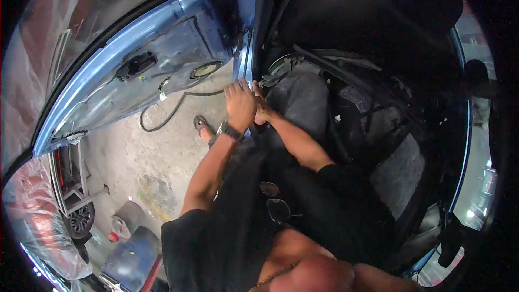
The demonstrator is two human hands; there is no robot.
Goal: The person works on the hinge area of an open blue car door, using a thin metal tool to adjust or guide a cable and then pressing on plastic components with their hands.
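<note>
My left hand, with a dark watch at its wrist, is bent over the blue door sill of a car, back of the hand upward. Its fingers lie side by side, curled down onto the sill. Right beside it, touching or nearly so, my right hand is closed at the inner edge of the sill. What its fingers hold is mostly hidden; a short dark piece shows just below that hand.
The open blue door, bare of its inner panel, stands at the left. A black hose crosses the concrete floor near my sandalled foot. Stripped grey carpet and loose dark trim fill the cabin. Plastic sheeting hangs far left.
</note>
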